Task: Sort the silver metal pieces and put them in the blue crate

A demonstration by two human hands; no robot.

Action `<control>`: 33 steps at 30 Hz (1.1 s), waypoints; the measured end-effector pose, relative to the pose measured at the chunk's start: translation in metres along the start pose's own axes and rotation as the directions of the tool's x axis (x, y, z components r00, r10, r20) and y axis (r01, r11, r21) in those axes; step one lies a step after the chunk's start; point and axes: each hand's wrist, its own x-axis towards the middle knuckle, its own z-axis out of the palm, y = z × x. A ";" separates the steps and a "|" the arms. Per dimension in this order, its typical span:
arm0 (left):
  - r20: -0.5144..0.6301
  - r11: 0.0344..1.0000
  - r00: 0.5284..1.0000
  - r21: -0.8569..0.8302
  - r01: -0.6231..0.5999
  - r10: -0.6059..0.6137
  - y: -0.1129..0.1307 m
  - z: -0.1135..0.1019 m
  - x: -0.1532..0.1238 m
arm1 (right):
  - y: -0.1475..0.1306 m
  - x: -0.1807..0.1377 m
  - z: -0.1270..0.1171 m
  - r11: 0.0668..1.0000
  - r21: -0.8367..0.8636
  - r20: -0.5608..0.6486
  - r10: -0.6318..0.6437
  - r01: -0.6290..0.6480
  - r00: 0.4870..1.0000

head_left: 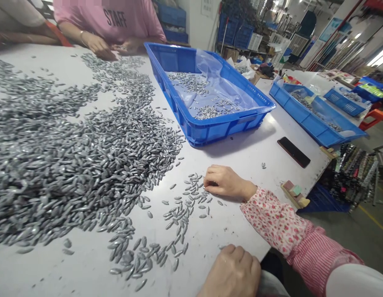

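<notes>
A loose trail of small grey pieces (180,215) lies on the white counter (49,274), beside a much larger heap (86,161) of the same kind. The right hand (226,182), in a flowered sleeve (273,216), is at the trail's upper end, fingers curled and fingertips down among the pieces; whether it pinches one cannot be told. The left hand (231,270) rests near the counter's edge, fingers folded in, its palm hidden, so I cannot tell whether it holds anything. Beyond the right hand stands a blue tray (222,131), lined with a clear plastic sheet (208,62) and holding more pieces. A phone (294,152) lies to the right, near a long blue basket (313,123). Across the counter, a co-worker in a pink shirt (129,33) has their hands (98,46) at the heap's far end.
</notes>
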 end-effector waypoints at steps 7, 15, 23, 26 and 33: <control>-0.003 1.000 1.000 0.009 -0.003 0.003 0.000 -0.001 0.000 | 0.001 0.002 0.003 0.994 0.093 -0.033 0.056 -0.053 0.998; -0.039 1.000 0.999 0.025 -0.008 0.009 0.000 0.003 0.000 | -0.003 0.003 0.010 0.990 0.110 -0.045 0.089 -0.084 0.995; -0.063 1.000 0.998 0.013 -0.024 0.025 -0.003 0.007 -0.004 | 0.009 0.000 -0.019 0.895 0.365 -0.056 0.297 -0.257 0.953; -0.087 0.999 0.996 0.023 -0.026 0.028 -0.004 0.008 -0.004 | 0.012 -0.004 -0.028 0.873 0.359 0.046 0.337 -0.330 0.941; -0.094 0.999 0.995 0.023 -0.027 0.029 -0.003 0.009 -0.004 | 0.013 -0.005 -0.027 0.968 0.127 0.164 0.194 -0.216 0.967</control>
